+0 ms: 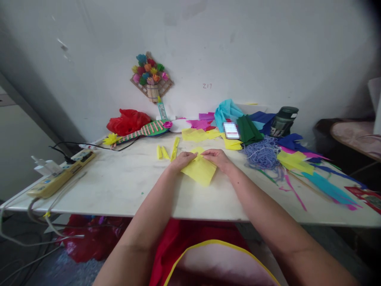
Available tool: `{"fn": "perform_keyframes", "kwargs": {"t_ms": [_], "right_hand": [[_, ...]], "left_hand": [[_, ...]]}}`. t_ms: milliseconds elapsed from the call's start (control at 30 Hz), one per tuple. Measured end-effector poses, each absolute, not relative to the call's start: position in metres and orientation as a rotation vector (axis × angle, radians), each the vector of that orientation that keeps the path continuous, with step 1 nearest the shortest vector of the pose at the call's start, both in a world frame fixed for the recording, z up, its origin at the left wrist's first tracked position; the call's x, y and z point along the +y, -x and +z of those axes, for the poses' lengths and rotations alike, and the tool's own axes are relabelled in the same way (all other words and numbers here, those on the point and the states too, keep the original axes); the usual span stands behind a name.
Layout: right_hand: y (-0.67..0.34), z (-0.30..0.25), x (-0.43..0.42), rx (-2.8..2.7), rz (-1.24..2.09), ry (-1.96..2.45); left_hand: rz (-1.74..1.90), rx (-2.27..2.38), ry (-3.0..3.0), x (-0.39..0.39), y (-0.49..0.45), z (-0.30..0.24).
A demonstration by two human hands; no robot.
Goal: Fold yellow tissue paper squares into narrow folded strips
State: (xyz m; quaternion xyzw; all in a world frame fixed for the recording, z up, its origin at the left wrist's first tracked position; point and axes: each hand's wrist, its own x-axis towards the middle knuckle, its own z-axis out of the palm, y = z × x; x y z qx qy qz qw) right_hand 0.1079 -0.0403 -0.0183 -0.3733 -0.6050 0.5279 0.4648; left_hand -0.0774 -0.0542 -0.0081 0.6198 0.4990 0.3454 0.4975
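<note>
A square of yellow crepe paper (204, 171) is held between my two hands above the white table. My left hand (183, 159) pinches its upper left edge with thumb and fingers. On the opposite side, my right hand (218, 158) grips the upper right edge, fingertips close to the left ones. One corner of the sheet hangs toward me. Just left of my left hand lie folded yellow paper strips (175, 149). Behind the hands rests another flat yellow sheet (193, 135).
A cream power strip (62, 174) with plugs and cables occupies the table's left side. Farther back lie a red plastic bag (128, 121) and a striped green craft piece (143, 133). To the right are a phone (231, 130), purple yarn (262, 154), a dark bottle (284, 121) and coloured paper scraps.
</note>
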Motion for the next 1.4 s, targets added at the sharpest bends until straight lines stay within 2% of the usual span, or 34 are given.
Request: {"fn": "perform_keyframes", "kwargs": {"t_ms": [600,1000,1400], "right_hand": [[-0.1116,-0.0115,-0.0454,-1.564,1.270,0.940],[-0.1077,-0.0116,-0.0484,-1.469,1.391,1.055],[-0.1109,-0.0145,-0.0424,-1.527,1.321,0.980]], "left_hand": [[0.808,1.047,-1.394,-0.0594,0.0752,-0.0047],[0.826,1.119,-1.723,-0.0613,0.0741,0.0000],[0.820,1.135,-1.662,-0.0612,0.0745,0.0014]]}}
